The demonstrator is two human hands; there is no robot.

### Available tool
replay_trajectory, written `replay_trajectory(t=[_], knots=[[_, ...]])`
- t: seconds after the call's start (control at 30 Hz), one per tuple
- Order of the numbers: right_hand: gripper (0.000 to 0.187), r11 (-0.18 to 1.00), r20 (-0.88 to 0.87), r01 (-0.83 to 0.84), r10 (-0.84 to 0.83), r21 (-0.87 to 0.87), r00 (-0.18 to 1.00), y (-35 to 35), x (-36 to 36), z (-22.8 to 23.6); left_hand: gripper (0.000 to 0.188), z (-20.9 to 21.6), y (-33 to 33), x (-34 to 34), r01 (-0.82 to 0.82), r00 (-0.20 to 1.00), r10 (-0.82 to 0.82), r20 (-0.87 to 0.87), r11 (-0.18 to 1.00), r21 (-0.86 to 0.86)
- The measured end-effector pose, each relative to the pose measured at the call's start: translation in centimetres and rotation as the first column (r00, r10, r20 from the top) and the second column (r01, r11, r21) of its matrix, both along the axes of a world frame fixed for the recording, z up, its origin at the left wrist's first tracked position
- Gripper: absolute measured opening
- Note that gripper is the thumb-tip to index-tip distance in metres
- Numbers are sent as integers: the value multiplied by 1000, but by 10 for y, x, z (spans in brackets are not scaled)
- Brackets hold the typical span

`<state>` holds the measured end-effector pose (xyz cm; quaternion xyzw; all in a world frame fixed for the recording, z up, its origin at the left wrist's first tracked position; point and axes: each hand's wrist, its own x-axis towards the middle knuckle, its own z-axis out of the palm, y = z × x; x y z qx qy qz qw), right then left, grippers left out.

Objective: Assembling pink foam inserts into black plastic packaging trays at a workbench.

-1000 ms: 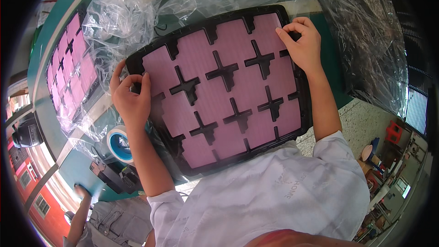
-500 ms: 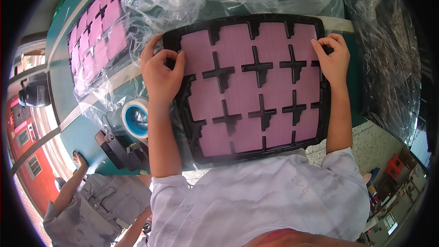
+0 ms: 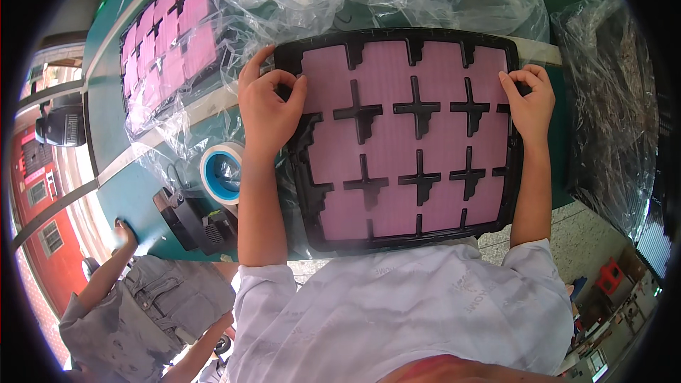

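A black plastic tray [image 3: 397, 37] is held in front of me, its near edge close to my shirt. Pink sheet pieces [image 3: 389, 135] fill its compartments, split by black cross-shaped ribs. My left hand [image 3: 269, 113] pinches the tray's left rim near the far corner, thumb on top. At the opposite rim my right hand [image 3: 532, 106] grips in the same way, thumb and forefinger on the edge. The fingers under the rim are partly hidden.
Crumpled clear plastic film [image 3: 284, 0] lies beyond the tray on the green table [image 3: 113, 206]. Another pink-filled tray [image 3: 170, 35] stands far left. A tape roll [image 3: 222, 174] and a black tape dispenser [image 3: 195, 223] lie left. A person [image 3: 152, 305] is at the lower left.
The whole view has shifted slightly, so the tray, my hands and the table things appear farther right. Both hands keep the same hold on the tray.
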<state>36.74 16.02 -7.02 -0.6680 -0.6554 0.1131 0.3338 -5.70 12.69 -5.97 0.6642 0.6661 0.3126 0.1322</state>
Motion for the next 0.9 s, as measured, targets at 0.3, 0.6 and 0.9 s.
replay_trajectory(t=[0.3,0.6,0.9], knots=[[21,1000,-75,-17,15,-27,997,1,8,-7,16,1,2,-7,38,986,-28,162,998,-53],[24,998,-185,-17,4,-65,983,2,9,-6,17,2,1,-9,35,977,-18,211,996,-76],[23,996,-170,-13,-1,-84,985,3,13,-6,16,5,1,-8,43,971,-20,237,995,-92]])
